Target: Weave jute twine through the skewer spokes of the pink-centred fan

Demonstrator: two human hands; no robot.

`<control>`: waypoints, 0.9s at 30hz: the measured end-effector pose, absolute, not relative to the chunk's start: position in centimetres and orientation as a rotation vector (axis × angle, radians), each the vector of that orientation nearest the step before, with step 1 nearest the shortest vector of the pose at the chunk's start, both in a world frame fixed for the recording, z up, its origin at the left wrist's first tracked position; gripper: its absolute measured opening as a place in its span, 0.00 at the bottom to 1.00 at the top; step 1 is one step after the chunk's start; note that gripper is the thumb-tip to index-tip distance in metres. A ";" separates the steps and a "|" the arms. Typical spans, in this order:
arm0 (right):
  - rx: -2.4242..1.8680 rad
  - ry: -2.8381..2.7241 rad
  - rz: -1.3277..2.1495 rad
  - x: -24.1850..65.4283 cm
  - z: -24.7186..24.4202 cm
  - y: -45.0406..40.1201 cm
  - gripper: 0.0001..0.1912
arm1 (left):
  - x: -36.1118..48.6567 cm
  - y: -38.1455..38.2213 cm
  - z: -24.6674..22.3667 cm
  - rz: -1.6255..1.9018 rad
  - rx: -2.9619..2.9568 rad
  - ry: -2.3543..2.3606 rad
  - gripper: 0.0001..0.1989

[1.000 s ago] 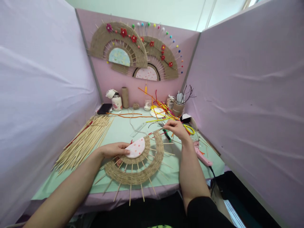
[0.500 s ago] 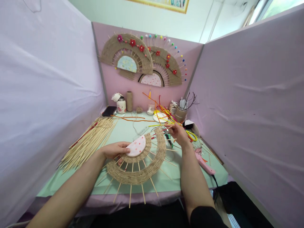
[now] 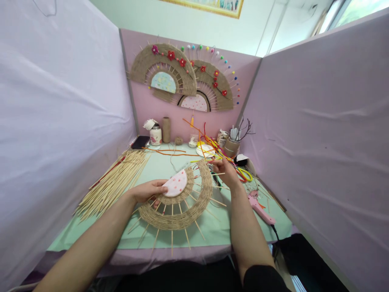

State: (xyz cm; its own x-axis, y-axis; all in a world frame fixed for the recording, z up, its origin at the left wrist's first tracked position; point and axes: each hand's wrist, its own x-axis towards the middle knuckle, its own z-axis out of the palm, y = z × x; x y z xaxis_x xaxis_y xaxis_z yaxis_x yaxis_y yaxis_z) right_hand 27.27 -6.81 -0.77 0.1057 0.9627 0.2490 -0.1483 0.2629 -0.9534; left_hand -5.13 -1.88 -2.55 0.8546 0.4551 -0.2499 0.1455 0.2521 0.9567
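Observation:
A half-round woven fan of tan twine on thin sticks is held tilted above the table. Its centre is a white half-disc with pink dots. My left hand grips the fan at its straight edge, thumb on the half-disc and fingers behind. My right hand is pinched closed beside the upper right end of the woven band, among the stick tips. What sits between those fingertips is too small to make out. Dark-handled scissors lie partly hidden behind the fan and right hand.
A bundle of thin sticks lies at left near a phone. Colourful pipe cleaners, a jar and a twine roll are at the back. A pink glue gun lies right. Finished fans hang on the panel.
The fan has turned slightly and its lower edge has risen. My left hand shifts up a little with it; my right hand stays close to the band's end.

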 end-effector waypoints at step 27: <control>-1.083 -1.072 0.494 27.9 -1.4 -6.5 0.19 | -3.9 -2.5 -1.1 0.550 1.403 0.823 0.23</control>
